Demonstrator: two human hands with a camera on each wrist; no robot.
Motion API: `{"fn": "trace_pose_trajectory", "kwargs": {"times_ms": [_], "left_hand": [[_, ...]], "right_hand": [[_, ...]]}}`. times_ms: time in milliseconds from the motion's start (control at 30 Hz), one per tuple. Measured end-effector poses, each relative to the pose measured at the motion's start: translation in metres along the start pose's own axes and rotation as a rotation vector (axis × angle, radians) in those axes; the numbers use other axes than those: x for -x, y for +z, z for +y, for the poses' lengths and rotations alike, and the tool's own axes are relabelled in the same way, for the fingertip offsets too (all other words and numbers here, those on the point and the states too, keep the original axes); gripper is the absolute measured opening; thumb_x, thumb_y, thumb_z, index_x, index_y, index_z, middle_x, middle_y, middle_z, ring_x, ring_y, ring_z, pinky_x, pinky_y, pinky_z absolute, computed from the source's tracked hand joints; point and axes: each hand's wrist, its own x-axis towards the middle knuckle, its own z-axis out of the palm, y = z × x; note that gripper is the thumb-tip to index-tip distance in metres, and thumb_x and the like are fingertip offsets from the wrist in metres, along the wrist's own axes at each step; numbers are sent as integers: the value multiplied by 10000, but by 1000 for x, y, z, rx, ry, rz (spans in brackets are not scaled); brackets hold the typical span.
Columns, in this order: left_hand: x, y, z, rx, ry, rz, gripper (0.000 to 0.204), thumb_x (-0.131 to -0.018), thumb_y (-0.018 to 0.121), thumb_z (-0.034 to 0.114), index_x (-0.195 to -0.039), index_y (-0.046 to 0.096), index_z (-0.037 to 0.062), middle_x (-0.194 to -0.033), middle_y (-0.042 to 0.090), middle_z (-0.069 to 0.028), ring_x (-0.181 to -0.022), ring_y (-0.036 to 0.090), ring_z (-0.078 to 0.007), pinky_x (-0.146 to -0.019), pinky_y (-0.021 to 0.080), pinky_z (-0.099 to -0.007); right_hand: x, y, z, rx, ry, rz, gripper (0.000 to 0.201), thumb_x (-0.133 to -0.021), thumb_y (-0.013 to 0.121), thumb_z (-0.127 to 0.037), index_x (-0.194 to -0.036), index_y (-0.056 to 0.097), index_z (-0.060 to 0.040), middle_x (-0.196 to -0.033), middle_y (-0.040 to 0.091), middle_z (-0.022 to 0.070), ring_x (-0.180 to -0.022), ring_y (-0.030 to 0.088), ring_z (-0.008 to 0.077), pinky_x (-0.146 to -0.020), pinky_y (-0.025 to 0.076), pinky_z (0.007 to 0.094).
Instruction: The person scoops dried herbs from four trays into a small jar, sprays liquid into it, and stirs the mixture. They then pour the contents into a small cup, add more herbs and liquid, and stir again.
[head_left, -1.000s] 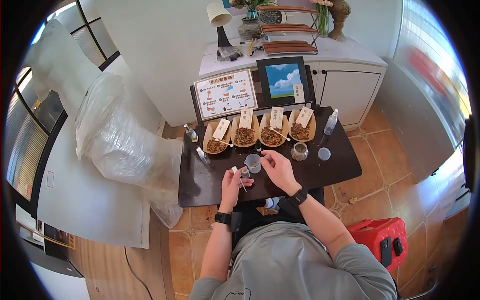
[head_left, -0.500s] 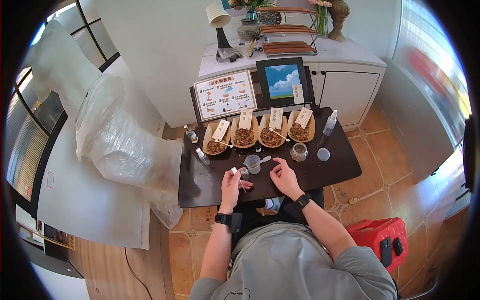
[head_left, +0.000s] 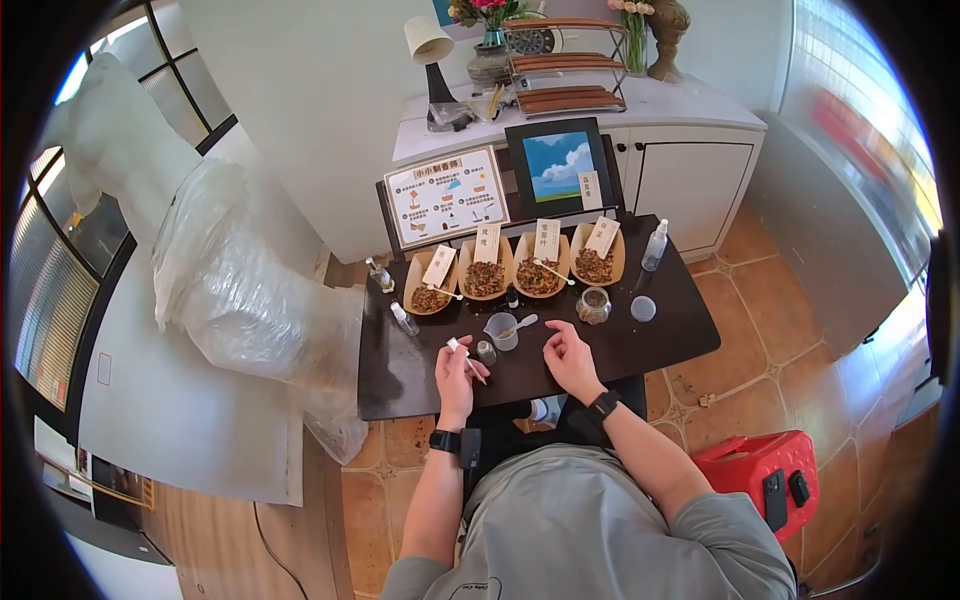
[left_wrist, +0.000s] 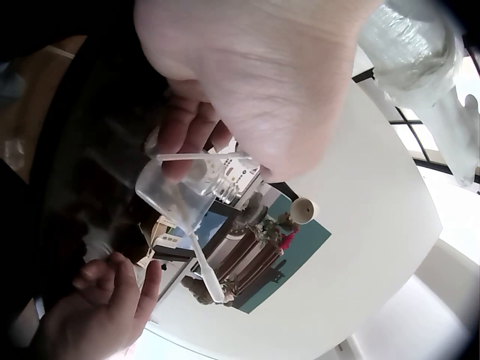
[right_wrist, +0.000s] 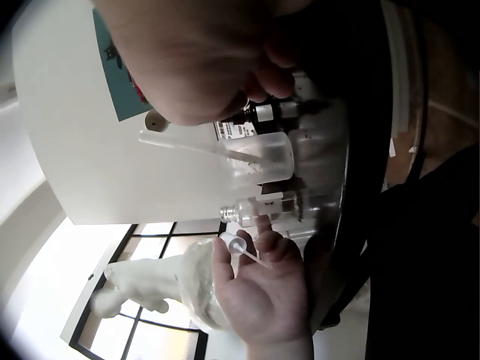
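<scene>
My left hand (head_left: 455, 387) pinches a white spray pump top (right_wrist: 233, 241) with its thin dip tube slanting across the fingers. Right beside those fingers stands a small clear glass bottle (head_left: 486, 352), its threaded neck uncovered. Behind the bottle is a translucent plastic beaker (head_left: 501, 334) with a spout. A plastic dropper (left_wrist: 211, 283) leans inside the beaker, its bulb end sticking out over the rim. My right hand (head_left: 573, 362) hovers at the table's near side, right of the beaker, with fingers loosely curled and nothing in them.
Several paper trays (head_left: 485, 279) of dried plant bits with labels line the back of the dark table (head_left: 640, 365). A dark vial (head_left: 512, 296), a glass jar (head_left: 594, 305), a round lid (head_left: 643, 309) and spray bottles (head_left: 655, 246) stand around. Behind is an instruction board (head_left: 447, 196).
My right hand has let go of the dropper, leaving it in the beaker, and drawn back toward me. My left hand has shifted slightly left, away from the glass bottle, with the pump top.
</scene>
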Motion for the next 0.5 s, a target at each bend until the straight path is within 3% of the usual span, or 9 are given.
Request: {"fn": "trace_pose_trajectory", "kwargs": {"times_ms": [67,100,200,400,500], "left_hand": [[-1,0,3,86,23,79,264,-1123,528,266,-1191,589,19,-1093,691,-103,-647,652,-157,-555,516,-292],[-2,-1,4,81,23,78,264,-1123,528,266,-1191,589,19,-1093,691,-103,-647,652,-157,-555,516,-292],[-1,7,20,-14,115,169,260,-1110,560,271,-1143,628,21,-825,587,-10,-657,548,-84,-591,434,-246],[-7,29,59,-133,226,175,262,-1088,619,256,-1213,651,28,-816,562,41,-701,481,-33,-649,386,-206],[-12,33,58,-225,256,150,256,-1084,626,230,-1224,659,19,-843,565,43,-725,492,-28,-646,403,-208]], "right_hand": [[-1,1,6,-26,0,19,432,-906,672,2,-1325,577,-36,-848,673,61,-674,651,166,-664,537,308],[-1,2,9,-66,8,50,418,-907,666,11,-1315,584,-32,-851,670,57,-678,643,154,-664,533,296],[0,2,9,-99,6,87,397,-910,657,25,-1298,595,-26,-859,664,48,-688,628,131,-664,527,276],[1,1,7,-87,-18,94,382,-914,653,24,-1289,600,-24,-854,661,43,-698,626,125,-663,524,269],[2,1,5,-92,-12,95,376,-916,651,21,-1286,602,-23,-849,660,42,-696,626,128,-664,525,271]]}}
